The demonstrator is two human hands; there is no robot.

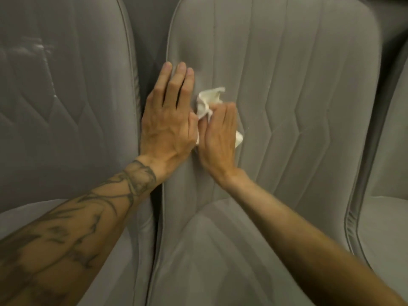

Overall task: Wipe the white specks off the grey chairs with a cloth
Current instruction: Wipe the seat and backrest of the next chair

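While our right hand (pixel 218 133) grips the crumpled white cloth (pixel 208 100) against the middle grey chair's backrest (pixel 287 85) and our flat, open-fingered left hand (pixel 170 115) braces beside it, we judge wiping partway, whitish marks (pixel 38 48) showing on the left chair (pixel 66 129).

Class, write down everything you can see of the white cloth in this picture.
The cloth is white, thin and soft-looking, crumpled into a wad. The right hand is curled round it and holds it against the backrest of the middle grey chair, near the backrest's left edge. A bunched part sticks out above the hand; a smaller corner shows at its right. The left hand, flat on the same backrest, lies close beside the cloth.
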